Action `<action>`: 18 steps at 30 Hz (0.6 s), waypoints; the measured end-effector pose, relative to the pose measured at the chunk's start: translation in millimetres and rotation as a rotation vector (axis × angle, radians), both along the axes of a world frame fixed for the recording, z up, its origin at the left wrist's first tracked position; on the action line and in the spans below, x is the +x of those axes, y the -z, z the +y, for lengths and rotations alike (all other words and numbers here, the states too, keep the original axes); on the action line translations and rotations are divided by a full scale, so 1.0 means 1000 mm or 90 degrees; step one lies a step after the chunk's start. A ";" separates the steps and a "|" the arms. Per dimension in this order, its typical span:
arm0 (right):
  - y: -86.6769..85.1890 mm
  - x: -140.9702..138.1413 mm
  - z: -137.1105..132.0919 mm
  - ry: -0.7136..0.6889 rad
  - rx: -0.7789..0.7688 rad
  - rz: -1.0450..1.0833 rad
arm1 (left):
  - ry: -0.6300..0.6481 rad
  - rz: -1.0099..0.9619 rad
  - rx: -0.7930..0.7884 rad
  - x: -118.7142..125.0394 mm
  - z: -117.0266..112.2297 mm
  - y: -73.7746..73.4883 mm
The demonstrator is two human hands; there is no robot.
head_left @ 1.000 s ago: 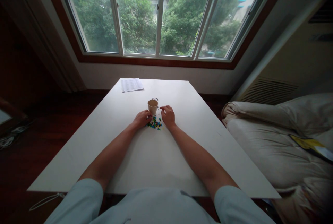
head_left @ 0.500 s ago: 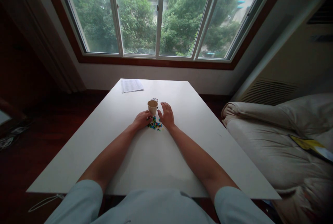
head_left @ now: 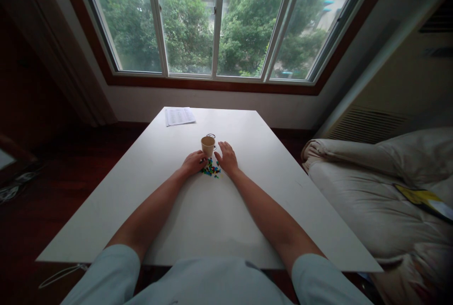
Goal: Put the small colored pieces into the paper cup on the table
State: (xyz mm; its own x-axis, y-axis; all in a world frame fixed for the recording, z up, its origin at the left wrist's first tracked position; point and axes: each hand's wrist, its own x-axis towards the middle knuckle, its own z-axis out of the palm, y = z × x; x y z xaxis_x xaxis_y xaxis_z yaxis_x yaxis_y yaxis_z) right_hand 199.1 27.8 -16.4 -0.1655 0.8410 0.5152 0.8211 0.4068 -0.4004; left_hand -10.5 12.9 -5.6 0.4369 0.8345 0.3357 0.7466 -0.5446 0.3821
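Observation:
A small tan paper cup stands upright on the white table. Just in front of it lies a little heap of small coloured pieces, blue, green and yellow. My left hand rests at the left of the heap, fingers curled together near the cup's base; what they pinch is too small to see. My right hand lies on the table to the right of the heap and cup, fingers stretched out and holding nothing.
A printed sheet of paper lies at the table's far left edge. A small dark ring-like object sits behind the cup. A sofa with pale bedding stands to the right. Windows fill the far wall.
My right hand, earlier curled with fingers pointing at the cup, has opened and now lies flat beside it. My left hand and the cup have stayed put.

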 end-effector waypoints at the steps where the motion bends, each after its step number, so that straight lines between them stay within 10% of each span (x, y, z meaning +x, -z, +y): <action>1: 0.001 0.000 0.000 -0.002 -0.007 -0.002 | 0.001 -0.002 0.000 0.000 0.000 0.000; 18: 0.008 0.001 0.004 0.006 -0.027 -0.029 | -0.014 -0.018 -0.020 0.000 0.001 0.002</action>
